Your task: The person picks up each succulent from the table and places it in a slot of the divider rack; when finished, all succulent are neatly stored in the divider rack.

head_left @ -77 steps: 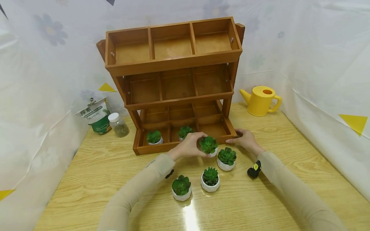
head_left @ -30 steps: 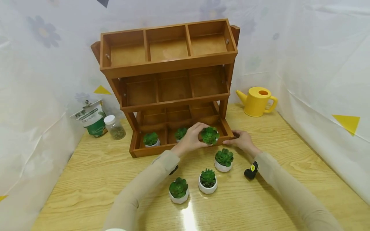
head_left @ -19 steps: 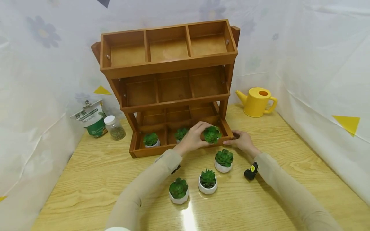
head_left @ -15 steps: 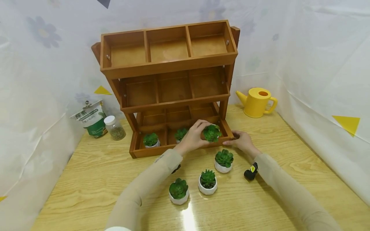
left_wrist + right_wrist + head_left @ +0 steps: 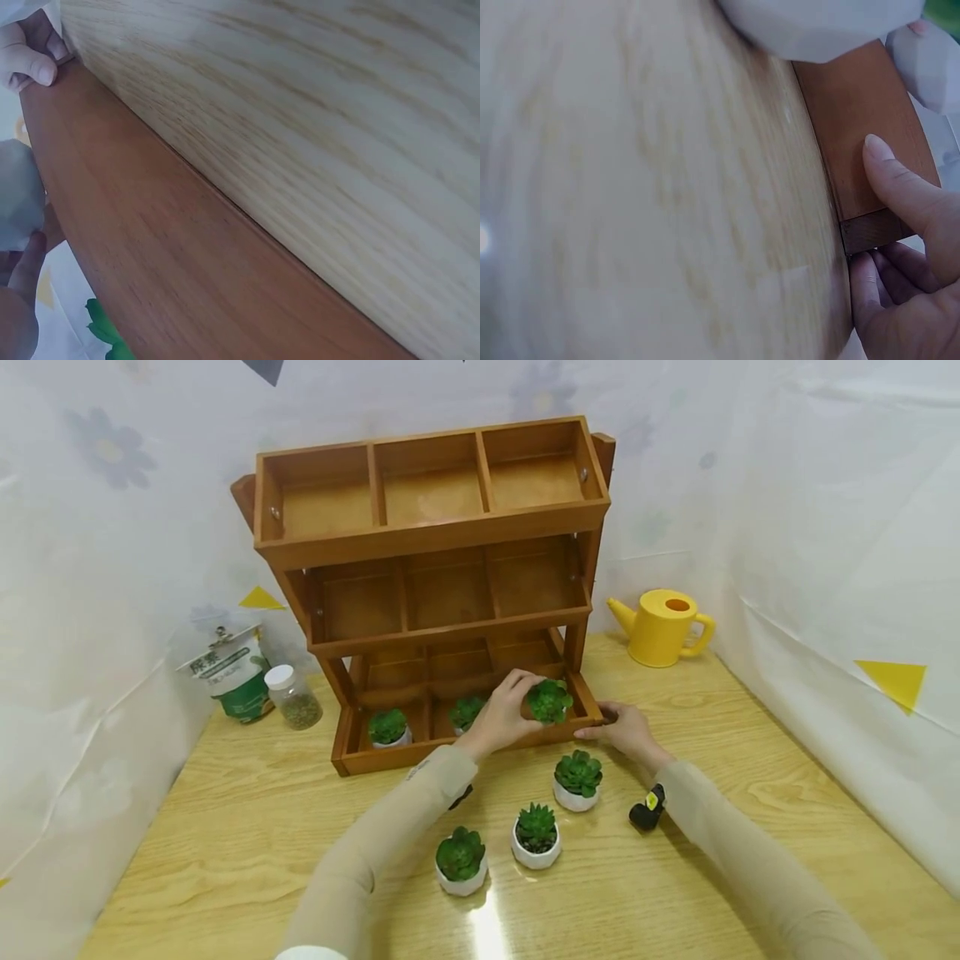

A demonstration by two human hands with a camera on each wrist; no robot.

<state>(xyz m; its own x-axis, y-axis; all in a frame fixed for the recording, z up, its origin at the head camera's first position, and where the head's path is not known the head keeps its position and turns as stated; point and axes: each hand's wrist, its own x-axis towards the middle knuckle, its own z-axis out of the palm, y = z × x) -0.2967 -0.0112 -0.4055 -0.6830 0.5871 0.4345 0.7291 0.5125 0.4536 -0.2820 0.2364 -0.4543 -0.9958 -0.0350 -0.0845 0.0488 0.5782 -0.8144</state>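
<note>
My left hand (image 5: 501, 717) pinches a potted succulent (image 5: 550, 702) between thumb and fingers, over the right compartment of the bottom tier. In the left wrist view its white faceted pot (image 5: 16, 195) shows beyond the front board (image 5: 172, 225). My right hand (image 5: 628, 731) grips the right front corner of the three-tier wooden rack (image 5: 435, 533). In the right wrist view the thumb of that hand (image 5: 922, 315) lies on the front board, the other fingers bent at its end. Potted succulents sit in the bottom tier's left (image 5: 388, 728) and middle (image 5: 467, 713) compartments.
Three more potted succulents stand on the table before the rack: one right (image 5: 577, 779), one middle (image 5: 536, 835), one left (image 5: 461, 862). A yellow watering can (image 5: 660, 631) is at the back right. A lidded jar (image 5: 294, 697) and a clipped bag (image 5: 236, 677) stand left.
My left hand has carried the succulent from in front of the bottom tier up and back to over its right compartment. My right hand stays at the corner; the head view has shifted slightly.
</note>
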